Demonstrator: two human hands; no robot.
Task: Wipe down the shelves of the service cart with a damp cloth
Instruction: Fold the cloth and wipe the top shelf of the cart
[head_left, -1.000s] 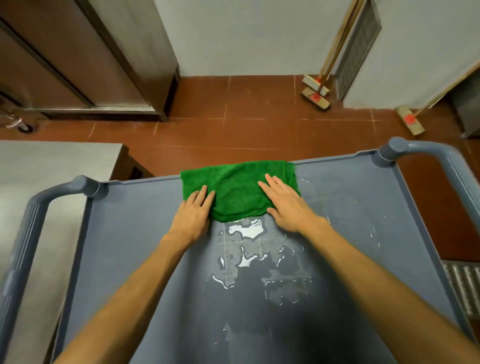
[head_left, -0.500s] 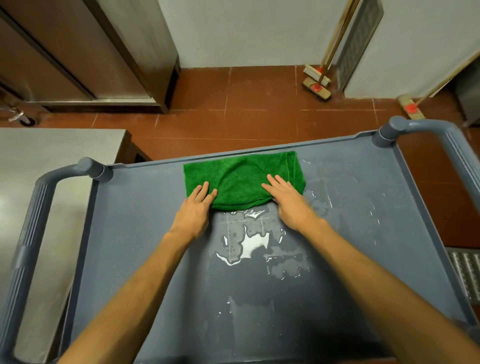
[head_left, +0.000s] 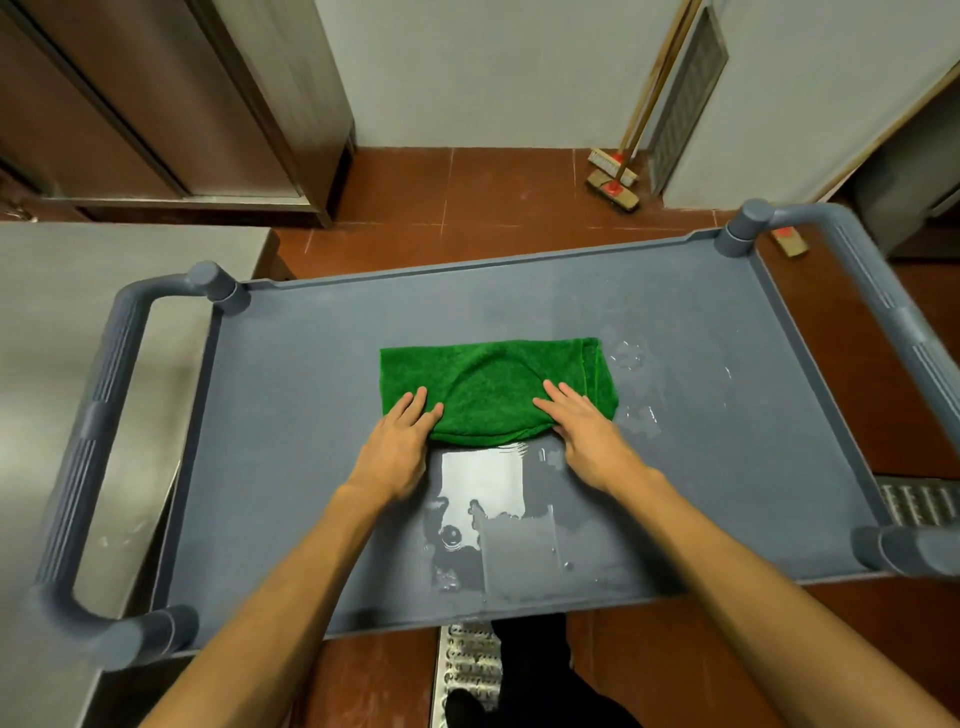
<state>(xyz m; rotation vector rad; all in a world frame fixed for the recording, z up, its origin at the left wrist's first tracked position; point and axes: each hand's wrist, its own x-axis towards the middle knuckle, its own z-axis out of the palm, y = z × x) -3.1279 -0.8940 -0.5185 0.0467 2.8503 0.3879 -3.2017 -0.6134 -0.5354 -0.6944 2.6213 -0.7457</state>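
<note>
A folded green cloth (head_left: 493, 384) lies flat in the middle of the grey-blue cart's top shelf (head_left: 291, 415). My left hand (head_left: 397, 452) presses flat on the cloth's near left corner, fingers stretched out. On the near right part of the cloth, my right hand (head_left: 587, 436) lies flat in the same way. Neither hand curls around the cloth. A shiny water puddle (head_left: 483, 478) spreads on the shelf just in front of the cloth, between my forearms. Smaller drops sit to the cloth's right.
The cart has a looped handle at the left end (head_left: 88, 441) and at the right end (head_left: 893, 312). A steel table (head_left: 78, 338) touches the left side. Brooms (head_left: 613, 182) lean on the far wall. A floor drain grate (head_left: 467, 670) runs below the cart's near edge.
Both hands have dragged the cloth from the shelf's far edge back toward me to the middle. The puddle now lies closer to the near edge, and the whole shelf is in view.
</note>
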